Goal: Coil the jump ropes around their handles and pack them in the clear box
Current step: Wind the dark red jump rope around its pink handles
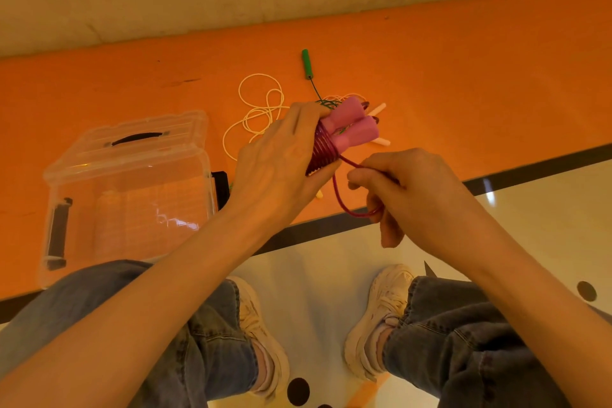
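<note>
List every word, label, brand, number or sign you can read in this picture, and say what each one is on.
None: no readable text shows anywhere.
Clear box: no label or print visible on its walls or lid.
Pink handles in the left hand: plain, no marking.
Green handle: plain.
Shoes: no legible brand.
</note>
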`<state>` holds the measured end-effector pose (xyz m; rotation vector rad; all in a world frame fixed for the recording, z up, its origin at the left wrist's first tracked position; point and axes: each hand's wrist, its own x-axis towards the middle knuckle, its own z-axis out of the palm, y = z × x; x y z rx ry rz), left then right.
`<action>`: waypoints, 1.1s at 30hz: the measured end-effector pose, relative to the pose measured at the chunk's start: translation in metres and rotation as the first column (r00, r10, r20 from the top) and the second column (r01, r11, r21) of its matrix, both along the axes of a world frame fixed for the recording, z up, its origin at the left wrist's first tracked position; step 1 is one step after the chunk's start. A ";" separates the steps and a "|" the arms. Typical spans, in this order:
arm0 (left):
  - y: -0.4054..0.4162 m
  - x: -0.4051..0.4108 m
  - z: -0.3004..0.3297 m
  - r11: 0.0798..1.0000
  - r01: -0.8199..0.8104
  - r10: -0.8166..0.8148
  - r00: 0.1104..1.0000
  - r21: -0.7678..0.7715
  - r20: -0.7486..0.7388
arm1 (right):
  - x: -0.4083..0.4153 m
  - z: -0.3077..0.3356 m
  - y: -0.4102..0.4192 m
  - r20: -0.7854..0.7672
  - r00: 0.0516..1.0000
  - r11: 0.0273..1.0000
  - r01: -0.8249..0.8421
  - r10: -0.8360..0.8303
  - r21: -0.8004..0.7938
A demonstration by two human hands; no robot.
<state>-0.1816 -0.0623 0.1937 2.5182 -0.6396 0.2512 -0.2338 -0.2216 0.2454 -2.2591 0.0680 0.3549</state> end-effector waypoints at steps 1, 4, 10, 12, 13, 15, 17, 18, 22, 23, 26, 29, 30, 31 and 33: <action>0.000 0.000 0.001 1.000 -0.010 0.010 1.000 -0.009 -0.001 | -0.001 0.003 -0.001 -0.027 0.999 0.996 0.035 -0.033 0.087; 0.001 0.002 0.005 0.998 -0.052 0.052 0.999 -0.024 -0.009 | -0.002 0.008 -0.003 -0.108 0.992 0.972 0.086 -0.064 0.218; 0.012 0.010 0.006 0.982 -0.124 0.112 0.990 -0.143 -0.085 | 0.004 0.011 -0.022 -0.064 0.998 0.997 -0.017 0.013 -0.069; 0.011 0.009 0.006 0.983 -0.115 0.103 0.991 -0.143 -0.089 | 0.008 0.011 -0.031 -0.102 0.994 0.994 -0.035 0.024 -0.099; 0.009 0.007 0.006 0.985 -0.104 0.093 0.992 -0.135 -0.083 | 0.009 0.010 -0.034 -0.116 0.992 0.990 -0.055 0.040 -0.130; 0.005 0.004 0.006 0.990 -0.082 0.073 0.994 -0.111 -0.080 | 0.012 0.005 -0.038 -0.084 0.995 0.974 -0.076 0.059 -0.213; 0.002 0.002 0.005 0.993 -0.051 0.040 0.994 -0.108 -0.101 | 0.014 0.000 -0.039 -0.009 0.999 0.963 -0.038 0.037 -0.267; 0.001 0.001 0.005 0.991 -0.035 0.020 0.993 -0.126 -0.117 | 0.015 -0.003 -0.039 0.007 1.000 0.959 -0.020 0.023 -0.283; -0.003 -0.004 0.006 0.975 -0.006 -0.029 0.988 -0.223 -0.150 | 0.020 -0.012 -0.034 -0.084 0.992 0.986 -0.102 0.092 -0.133; -0.005 -0.006 0.007 0.966 -0.008 -0.035 0.986 -0.258 -0.165 | 0.021 -0.015 -0.031 -0.120 0.985 0.991 -0.127 0.122 -0.034; -0.005 -0.006 0.009 0.930 -0.031 -0.050 0.977 -0.365 -0.209 | 0.024 -0.015 -0.027 -0.239 0.957 0.976 -0.121 0.164 0.182; -0.001 -0.005 0.007 0.926 -0.049 -0.031 0.978 -0.375 -0.206 | 0.024 -0.010 -0.027 -0.220 0.974 0.975 0.001 0.050 0.224; -0.001 -0.004 0.006 0.936 -0.052 -0.015 0.982 -0.348 -0.188 | 0.022 -0.009 -0.025 -0.155 0.988 0.983 0.029 -0.001 0.181; -0.001 -0.005 0.004 0.953 -0.048 0.001 0.988 -0.301 -0.158 | 0.020 -0.008 -0.022 -0.065 0.998 0.993 0.025 -0.018 0.112; -0.003 -0.005 0.000 0.984 -0.031 0.017 0.997 -0.177 -0.080 | 0.015 -0.010 -0.013 0.074 0.997 0.999 -0.031 0.033 -0.030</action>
